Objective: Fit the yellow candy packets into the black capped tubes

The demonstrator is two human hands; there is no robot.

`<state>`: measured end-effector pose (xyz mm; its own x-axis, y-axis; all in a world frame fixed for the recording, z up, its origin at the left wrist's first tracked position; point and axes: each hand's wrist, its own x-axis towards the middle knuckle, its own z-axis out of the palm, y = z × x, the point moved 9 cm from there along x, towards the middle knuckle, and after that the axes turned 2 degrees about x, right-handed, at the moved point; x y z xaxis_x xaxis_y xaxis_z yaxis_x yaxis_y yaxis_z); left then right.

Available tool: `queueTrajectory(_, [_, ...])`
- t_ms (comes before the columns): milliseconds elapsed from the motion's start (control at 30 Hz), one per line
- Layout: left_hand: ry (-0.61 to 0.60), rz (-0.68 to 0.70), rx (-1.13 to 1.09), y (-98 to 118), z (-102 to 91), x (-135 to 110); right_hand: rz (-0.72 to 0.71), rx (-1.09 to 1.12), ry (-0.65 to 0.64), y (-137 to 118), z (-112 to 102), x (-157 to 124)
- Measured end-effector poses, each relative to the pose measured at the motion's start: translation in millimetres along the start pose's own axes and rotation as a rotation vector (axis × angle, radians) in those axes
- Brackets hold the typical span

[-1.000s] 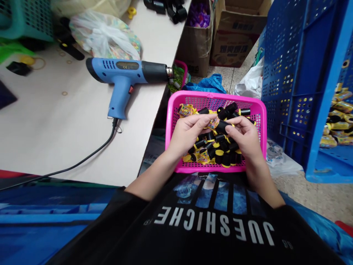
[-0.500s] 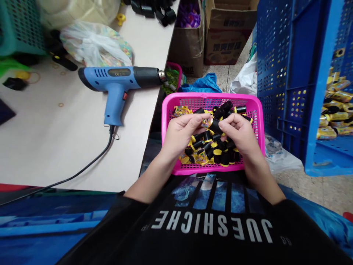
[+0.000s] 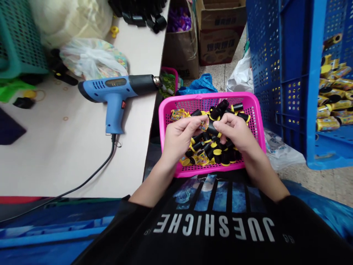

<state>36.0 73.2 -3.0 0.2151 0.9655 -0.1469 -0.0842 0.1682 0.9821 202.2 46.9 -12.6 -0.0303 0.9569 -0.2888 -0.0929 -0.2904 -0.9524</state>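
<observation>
Black tube (image 3: 212, 128) sits pinched in right hand (image 3: 235, 130), printed wrapper (image 3: 204, 126) in left hand's (image 3: 180, 136) fingertips, over that pink basket (image 3: 211, 96); skewed tugging could crease it.

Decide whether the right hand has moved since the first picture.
Yes: the right hand has shifted slightly left, away from the pink basket's right rim, toward the table.

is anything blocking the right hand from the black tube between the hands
Nothing visible: the right hand's fingertips appear to be on the black tube. The left hand grips the printed wrap at the other end. The pink basket and loose tubes lie below, not between.
</observation>
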Motion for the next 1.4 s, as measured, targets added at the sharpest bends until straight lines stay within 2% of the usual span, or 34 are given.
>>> queueTrajectory(133, [-0.016,-0.061,-0.052,-4,0.8,2,0.012,0.206,-0.098,11,5,5])
queueTrajectory(300, [-0.116,-0.074,-0.033,-5,0.8,4,-0.029,0.244,-0.061,17,-2,8])
queueTrajectory(433, [-0.269,0.013,0.068,4,4.0,6,-0.058,0.231,-0.003,15,-5,7])
queueTrajectory(567, [-0.325,0.133,0.182,13,5.4,5,-0.083,0.145,-0.048,10,6,4])
queueTrajectory(667, [-0.320,0.167,0.202,13,7.3,3,-0.140,0.079,-0.050,3,9,2])
queueTrajectory(767, [-0.265,0.137,0.139,9,7.4,4,-0.151,0.135,-0.044,2,8,1])
queueTrajectory(967, [-0.273,0.105,0.022,0,19.9,-1,-0.081,0.245,-0.233,15,29,-2])
queueTrajectory(1067, [-0.277,0.110,-0.002,0,23.5,-6,-0.161,0.289,-0.195,17,29,-1])
queueTrajectory(1167, [-0.273,0.118,0.011,1,24.9,-9,-0.259,0.216,-0.136,17,23,1])
queueTrajectory(1333, [-0.242,0.118,-0.002,2,22.7,-8,-0.272,0.093,-0.079,23,13,6])
queueTrajectory(1400, [-0.301,0.053,-0.026,-3,25.9,-10,-0.266,0.072,-0.068,22,11,6])
